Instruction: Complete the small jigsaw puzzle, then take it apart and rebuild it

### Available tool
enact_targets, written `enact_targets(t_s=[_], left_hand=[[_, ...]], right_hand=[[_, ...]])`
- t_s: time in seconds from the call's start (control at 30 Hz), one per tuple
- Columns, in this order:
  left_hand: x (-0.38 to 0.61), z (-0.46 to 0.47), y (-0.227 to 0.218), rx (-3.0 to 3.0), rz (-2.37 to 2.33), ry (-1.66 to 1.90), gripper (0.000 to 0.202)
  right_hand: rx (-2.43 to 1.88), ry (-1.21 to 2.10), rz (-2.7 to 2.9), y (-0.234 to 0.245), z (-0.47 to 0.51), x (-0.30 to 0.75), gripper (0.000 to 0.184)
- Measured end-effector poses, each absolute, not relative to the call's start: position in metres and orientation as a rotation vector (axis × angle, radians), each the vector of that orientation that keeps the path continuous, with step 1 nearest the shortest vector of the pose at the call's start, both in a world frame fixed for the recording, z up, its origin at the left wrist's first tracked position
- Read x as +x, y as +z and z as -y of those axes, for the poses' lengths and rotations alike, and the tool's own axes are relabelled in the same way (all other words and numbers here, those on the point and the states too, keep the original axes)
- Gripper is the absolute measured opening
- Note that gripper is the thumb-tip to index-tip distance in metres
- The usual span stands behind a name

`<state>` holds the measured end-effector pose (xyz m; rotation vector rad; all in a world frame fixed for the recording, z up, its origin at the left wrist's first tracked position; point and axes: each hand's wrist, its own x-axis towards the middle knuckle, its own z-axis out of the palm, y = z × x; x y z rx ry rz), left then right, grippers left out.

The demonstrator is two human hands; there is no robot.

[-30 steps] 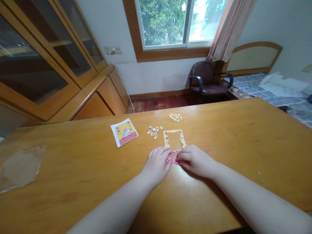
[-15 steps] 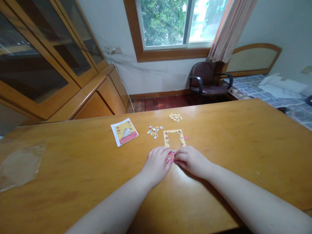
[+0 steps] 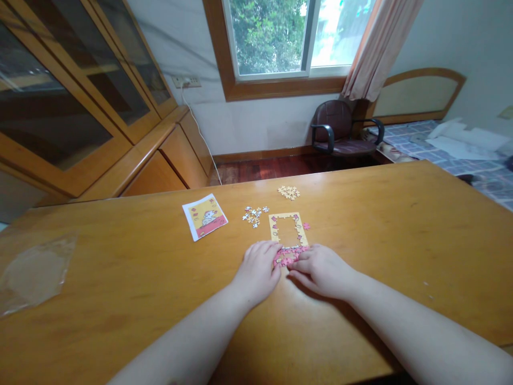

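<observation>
Together: left hand [image 3: 256, 270], right hand [image 3: 323, 268] palm-down, each grip spread, touching pink pieces [image 3: 289, 256].

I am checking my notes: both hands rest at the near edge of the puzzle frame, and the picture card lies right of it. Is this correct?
No. The head view shows the picture card left of the puzzle frame, not right. The left hand and right hand do rest at its near edge.

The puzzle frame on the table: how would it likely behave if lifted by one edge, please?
Probably floppy and fragile: the puzzle frame is a thin border of small pieces around an open middle, so it would likely sag or split. It looks light; on the glossy table a push might buckle it.
</observation>
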<state>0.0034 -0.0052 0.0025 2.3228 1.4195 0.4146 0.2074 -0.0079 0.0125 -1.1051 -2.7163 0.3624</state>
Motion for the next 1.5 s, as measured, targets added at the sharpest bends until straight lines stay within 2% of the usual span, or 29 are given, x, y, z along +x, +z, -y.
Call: enact_targets(t_s=[1.5], left_hand=[[0.0033, 0.0057, 0.0017, 2.319, -1.409, 0.447, 0.041]], right_hand=[[-1.169, 0.383, 2.685, 0.0093, 0.0080, 0.2020, 0.034]])
